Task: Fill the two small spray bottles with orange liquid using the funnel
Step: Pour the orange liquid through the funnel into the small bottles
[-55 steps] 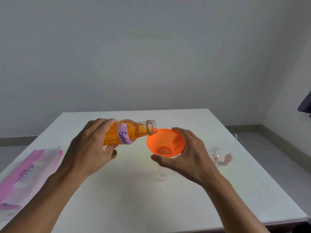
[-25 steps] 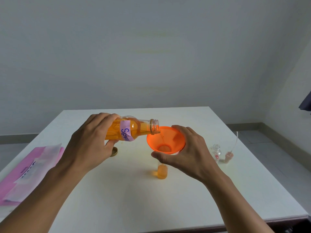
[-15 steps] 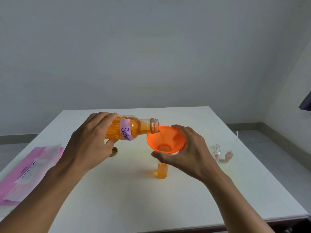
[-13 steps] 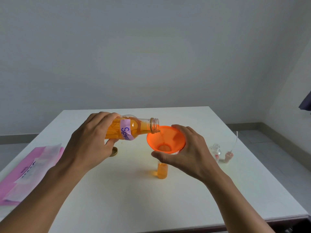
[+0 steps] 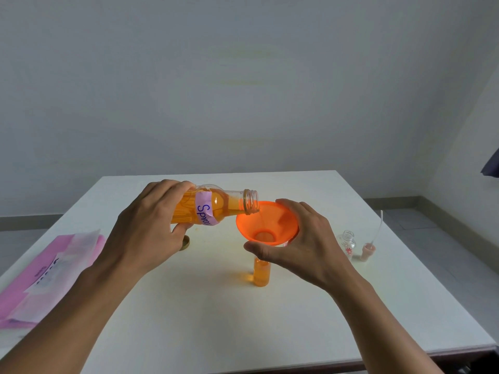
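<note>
Hands first: your left hand (image 5: 147, 233) is wrapped around the large bottle (image 5: 213, 207), tipped nearly flat with its open mouth over the funnel's rim. Your right hand (image 5: 299, 247) curls around the orange funnel (image 5: 266, 224), thumb in front, steadying it over the small spray bottle (image 5: 261, 273), which stands upright holding orange liquid. At 3 o'clock from that, the second spray bottle (image 5: 348, 242) stands clear, its pump top (image 5: 368, 251) just beside. At 9 o'clock lies a gold cap (image 5: 185, 242), then pink packaging (image 5: 46, 273), on the white table (image 5: 243, 333).
</note>
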### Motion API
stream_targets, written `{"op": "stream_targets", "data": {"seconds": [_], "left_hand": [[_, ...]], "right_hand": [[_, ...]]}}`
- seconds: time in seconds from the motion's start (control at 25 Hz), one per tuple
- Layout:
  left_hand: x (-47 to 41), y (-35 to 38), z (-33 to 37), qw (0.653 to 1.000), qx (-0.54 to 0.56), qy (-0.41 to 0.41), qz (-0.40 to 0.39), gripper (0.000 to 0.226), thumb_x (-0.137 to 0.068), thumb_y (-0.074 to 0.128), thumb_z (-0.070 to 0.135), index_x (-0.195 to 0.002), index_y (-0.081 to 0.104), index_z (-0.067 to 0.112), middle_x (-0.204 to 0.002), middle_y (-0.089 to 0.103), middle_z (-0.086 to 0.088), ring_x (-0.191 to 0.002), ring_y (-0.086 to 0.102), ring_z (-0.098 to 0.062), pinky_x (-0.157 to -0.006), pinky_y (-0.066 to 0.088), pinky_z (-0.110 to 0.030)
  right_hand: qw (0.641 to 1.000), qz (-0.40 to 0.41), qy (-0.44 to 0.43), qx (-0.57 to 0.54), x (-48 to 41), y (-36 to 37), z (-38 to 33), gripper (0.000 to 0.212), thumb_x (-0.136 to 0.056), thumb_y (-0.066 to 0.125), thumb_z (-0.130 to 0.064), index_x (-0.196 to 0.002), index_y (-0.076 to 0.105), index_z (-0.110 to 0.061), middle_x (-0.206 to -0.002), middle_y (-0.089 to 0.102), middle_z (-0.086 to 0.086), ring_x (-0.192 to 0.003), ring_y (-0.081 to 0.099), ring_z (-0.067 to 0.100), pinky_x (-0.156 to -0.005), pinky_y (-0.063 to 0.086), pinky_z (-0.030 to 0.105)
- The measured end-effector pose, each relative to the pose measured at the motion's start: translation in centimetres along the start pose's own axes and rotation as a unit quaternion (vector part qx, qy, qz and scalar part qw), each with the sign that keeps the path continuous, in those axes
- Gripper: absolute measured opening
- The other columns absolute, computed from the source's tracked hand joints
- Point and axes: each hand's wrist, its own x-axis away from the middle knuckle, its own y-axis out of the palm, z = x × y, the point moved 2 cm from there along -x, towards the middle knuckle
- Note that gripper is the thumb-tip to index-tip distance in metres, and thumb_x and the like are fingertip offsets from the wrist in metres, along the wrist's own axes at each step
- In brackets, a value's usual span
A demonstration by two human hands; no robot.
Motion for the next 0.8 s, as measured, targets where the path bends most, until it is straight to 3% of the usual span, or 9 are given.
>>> {"op": "stream_targets", "data": {"seconds": [0.8], "left_hand": [[0.25,0.43,0.06,1.000,0.020,-0.013,0.001,0.069,-0.067,0.086,0.021,-0.128,0.055,0.019,-0.120,0.060,0.003,-0.109,0.054,-0.021,-0.067,0.051,-0.032]], "right_hand": [[1.000,-0.009,-0.009,0.003,-0.10,0.05,0.04,0.112,-0.052,0.068,-0.089,-0.146,0.044,-0.034,-0.130,0.052,-0.017,-0.115,0.052,0.013,-0.085,0.047,0.027]]}}
